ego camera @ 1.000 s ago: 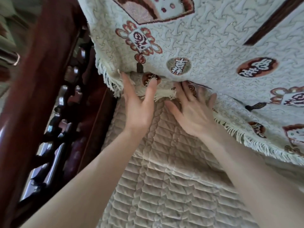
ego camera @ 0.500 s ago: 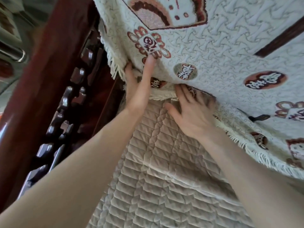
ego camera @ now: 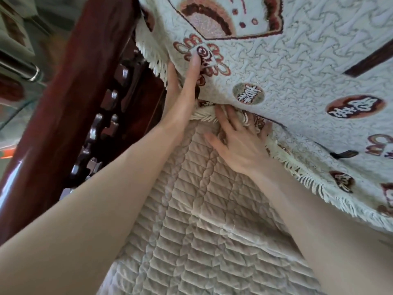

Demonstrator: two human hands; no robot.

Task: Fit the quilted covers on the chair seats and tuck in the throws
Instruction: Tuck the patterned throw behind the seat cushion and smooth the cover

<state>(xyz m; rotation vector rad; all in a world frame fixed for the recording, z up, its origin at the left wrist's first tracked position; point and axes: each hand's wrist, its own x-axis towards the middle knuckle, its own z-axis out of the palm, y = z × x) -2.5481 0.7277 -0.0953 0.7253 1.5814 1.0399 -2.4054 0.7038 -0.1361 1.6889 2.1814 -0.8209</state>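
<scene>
Two forearms (ego camera: pixel 102 209) reach over the quilted cover (ego camera: pixel 212 231) on the seat. On it the right hand (ego camera: pixel 240 143) lies flat, straight fingers slid under the fringed throw (ego camera: pixel 297 67). Farther up, the left hand (ego camera: pixel 182 96) pinches the throw's edge, thumb in front, beside the carved wooden armrest (ego camera: pixel 80 86).

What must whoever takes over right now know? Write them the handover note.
Left hand: at the fringed left edge of the throw, beside the wooden chair frame. One straight finger is on its face, the rest are hidden behind it; grip unclear.
Right hand: open, flat on the quilted cover, fingertips under the throw's bottom fringe.
Done: cover lies on the seat; throw hangs down at the seat's back.
To do: fringe right of the right hand lies out on the cover; tuck it in.
</scene>
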